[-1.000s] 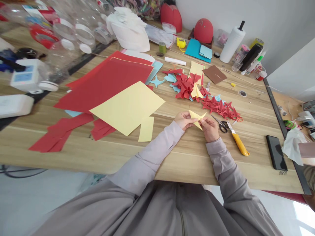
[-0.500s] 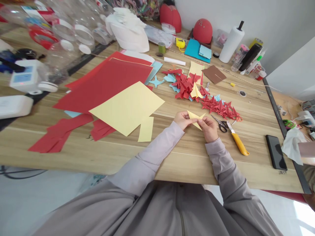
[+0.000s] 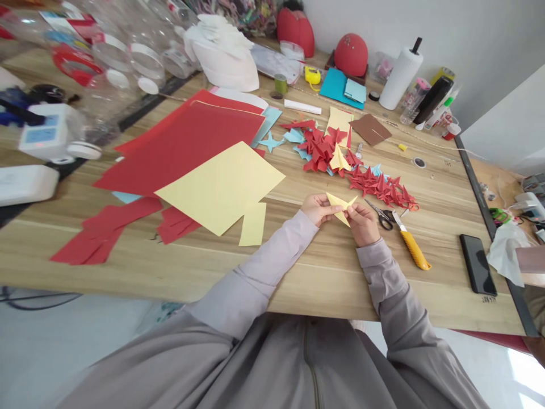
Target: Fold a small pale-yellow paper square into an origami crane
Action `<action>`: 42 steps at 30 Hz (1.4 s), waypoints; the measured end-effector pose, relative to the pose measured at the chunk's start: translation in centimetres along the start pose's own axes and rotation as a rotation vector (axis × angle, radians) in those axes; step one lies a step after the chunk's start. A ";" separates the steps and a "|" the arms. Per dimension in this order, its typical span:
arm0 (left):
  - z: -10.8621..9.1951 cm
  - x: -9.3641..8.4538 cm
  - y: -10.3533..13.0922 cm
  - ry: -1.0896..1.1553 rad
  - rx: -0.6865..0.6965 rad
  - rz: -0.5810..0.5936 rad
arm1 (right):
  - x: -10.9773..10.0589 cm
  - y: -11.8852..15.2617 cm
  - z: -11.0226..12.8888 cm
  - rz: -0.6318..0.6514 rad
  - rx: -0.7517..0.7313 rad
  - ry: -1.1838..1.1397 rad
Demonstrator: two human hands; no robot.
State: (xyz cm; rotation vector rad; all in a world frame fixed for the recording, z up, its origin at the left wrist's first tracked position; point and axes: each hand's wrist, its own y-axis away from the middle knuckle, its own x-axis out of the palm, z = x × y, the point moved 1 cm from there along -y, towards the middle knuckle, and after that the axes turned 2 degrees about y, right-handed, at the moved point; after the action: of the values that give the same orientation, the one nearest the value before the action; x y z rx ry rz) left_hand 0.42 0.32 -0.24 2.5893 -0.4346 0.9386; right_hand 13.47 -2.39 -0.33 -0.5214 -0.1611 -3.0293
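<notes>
Between my two hands is a folded piece of yellow paper (image 3: 336,201) with several pointed tips, held above the table near its front. My left hand (image 3: 315,209) pinches its left side, thumb on top. My right hand (image 3: 361,222) grips the right side with thumb and fingertips; the finger pads behind the paper are hidden. Just beyond lie a pile of red folded paper stars (image 3: 321,149) and one yellow folded piece (image 3: 339,158). Right of my right hand are small scissors (image 3: 385,218) and a yellow-handled utility knife (image 3: 414,249).
Left of my hands lie a large yellow sheet (image 3: 221,187), red sheets (image 3: 183,128), a yellow strip (image 3: 252,225) and red strips (image 3: 102,233). A phone (image 3: 477,264) rests at the right edge. Clear bottles (image 3: 145,59) and a tissue pack (image 3: 225,62) stand at the back left.
My right hand has shifted very slightly right at the yellow folded paper. My left hand keeps its hold, and everything on the table stays as it was.
</notes>
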 end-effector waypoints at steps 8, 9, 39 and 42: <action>0.2 0.4 -0.1 0.015 0.058 -0.063 | 0.3 0.0 -0.1 -0.137 -0.045 0.023; 0.2 0.4 -0.2 0.003 0.068 -0.075 | 0.3 -0.1 -0.2 -0.130 -0.044 0.033; -0.3 0.3 0.2 -0.220 0.172 -0.061 | 0.2 -0.1 -0.1 -0.147 -0.083 0.094; -0.4 0.1 0.2 -0.220 0.237 -0.053 | 0.1 0.0 0.5 -0.228 -0.021 0.009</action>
State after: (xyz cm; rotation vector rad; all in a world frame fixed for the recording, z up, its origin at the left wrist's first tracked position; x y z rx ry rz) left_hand 0.22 0.33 0.19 2.9194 -0.3253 0.7288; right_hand 13.54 -2.30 0.12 -0.5254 -0.2009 -3.2574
